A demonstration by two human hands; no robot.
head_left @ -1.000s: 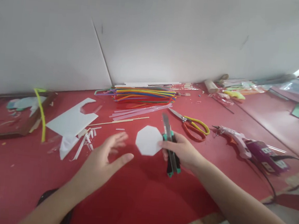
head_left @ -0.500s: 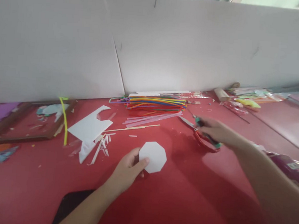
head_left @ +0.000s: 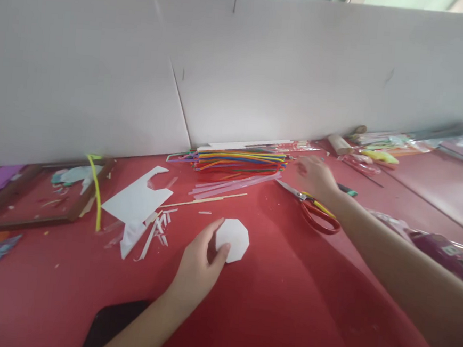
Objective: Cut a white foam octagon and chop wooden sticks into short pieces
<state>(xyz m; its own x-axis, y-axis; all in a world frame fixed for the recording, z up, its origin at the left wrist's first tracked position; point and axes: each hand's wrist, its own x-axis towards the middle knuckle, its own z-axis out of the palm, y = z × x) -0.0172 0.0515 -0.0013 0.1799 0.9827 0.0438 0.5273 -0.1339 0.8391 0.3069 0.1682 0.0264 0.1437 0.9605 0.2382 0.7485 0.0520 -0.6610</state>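
Note:
My left hand point(head_left: 200, 259) grips a white octagonal card point(head_left: 234, 241) by its left edge, thumb on top, just above the red table. My right hand point(head_left: 317, 176) reaches over the table right of a bundle of coloured pipe cleaners point(head_left: 240, 161); its fingers point left, somewhat blurred, and nothing shows in them. Under the right wrist lie scissors point(head_left: 318, 218) with red and yellow handles, blades pointing up-left. A green and black handled tool point(head_left: 347, 189), perhaps a cutter, lies just beyond that wrist and is partly hidden by it.
A cut white sheet point(head_left: 135, 198) and white scraps point(head_left: 155, 233) lie left of centre. Pink strips point(head_left: 234, 185) and thin wooden sticks point(head_left: 203, 200) lie before the bundle. A brown frame point(head_left: 23, 222) is at left, a dark flat object point(head_left: 111, 324) near the front. White panels point(head_left: 283, 76) stand behind.
My right hand has let go of the green and black tool, which now lies on the table, and has moved up and slightly left. My left hand still holds the octagonal card, turned slightly.

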